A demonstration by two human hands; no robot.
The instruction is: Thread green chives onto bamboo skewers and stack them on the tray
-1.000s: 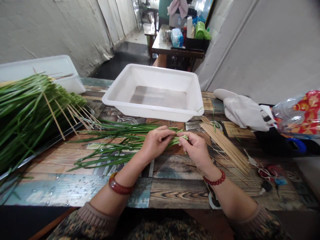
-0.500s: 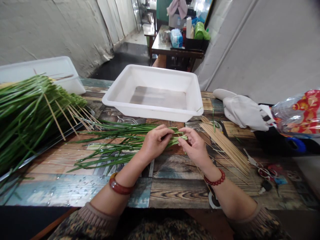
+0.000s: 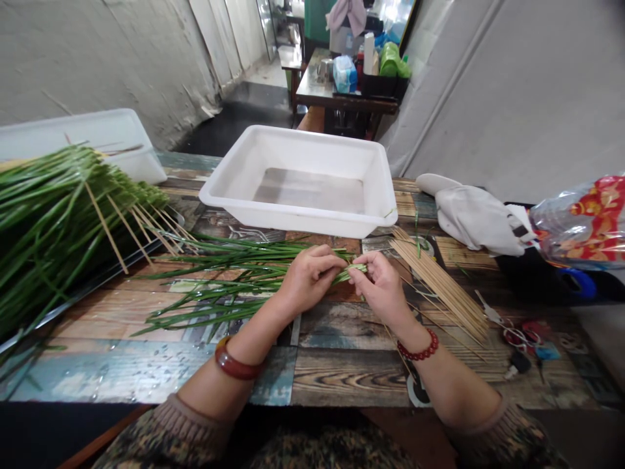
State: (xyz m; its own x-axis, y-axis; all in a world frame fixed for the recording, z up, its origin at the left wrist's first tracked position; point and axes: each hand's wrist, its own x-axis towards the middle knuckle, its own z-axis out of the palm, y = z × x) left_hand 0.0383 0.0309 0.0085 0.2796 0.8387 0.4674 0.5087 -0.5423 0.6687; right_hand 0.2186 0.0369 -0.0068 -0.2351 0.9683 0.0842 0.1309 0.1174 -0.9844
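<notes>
Long green garlic chives (image 3: 234, 277) lie spread on the wooden-patterned table, their pale cut ends toward the right. My left hand (image 3: 310, 277) is closed on a few of these stems near the ends. Close beside it, my right hand (image 3: 375, 280) pinches the pale tips between thumb and fingers; whether a skewer is among them I cannot tell. To the right lies a bundle of bamboo skewers (image 3: 439, 283), several of them loose. On the left is a big pile of chives (image 3: 53, 215) threaded on skewers, resting on a metal tray.
A white plastic tub (image 3: 303, 221) stands beyond my hands. Behind the chive pile is another white tub (image 3: 141, 159). At the right are a white cap (image 3: 459, 215), keys (image 3: 517, 365) and a red-printed plastic bag (image 3: 586, 221). Another table (image 3: 312, 91) stands farther back.
My left hand has shifted slightly right along the stems, its fingers now closer to my right hand. My right fingers have drawn tighter round the pale ends.
</notes>
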